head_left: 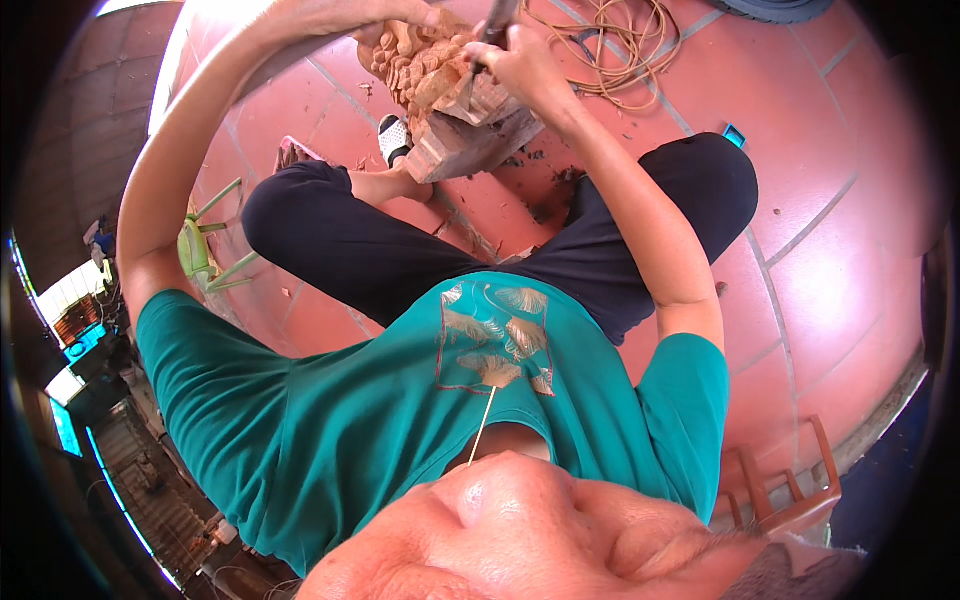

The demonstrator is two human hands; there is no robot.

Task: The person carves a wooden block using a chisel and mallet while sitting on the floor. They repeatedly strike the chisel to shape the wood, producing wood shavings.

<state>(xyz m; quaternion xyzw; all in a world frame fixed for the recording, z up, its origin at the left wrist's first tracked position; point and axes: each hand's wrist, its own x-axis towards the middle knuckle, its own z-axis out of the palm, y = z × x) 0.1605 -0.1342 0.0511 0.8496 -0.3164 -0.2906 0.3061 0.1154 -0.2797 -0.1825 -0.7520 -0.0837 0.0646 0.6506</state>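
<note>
A reddish-brown wood carving, its surface cut into knobbly relief, stands tilted on the floor between my legs, with a rough, squared wooden base at its lower end. Against the carving's upper left edge is my left hand, its fingers bent over the wood and partly cut off by the frame's top. My right hand is closed around a dark-handled carving tool. The tool's thin blade points down at the carving's right side. Its exact contact with the wood cannot be made out.
Wood chips lie around the base on the red tiled floor. A coiled orange-brown hose and part of a tire are at the far right. A green stool stands left, a brown wooden chair at the lower right.
</note>
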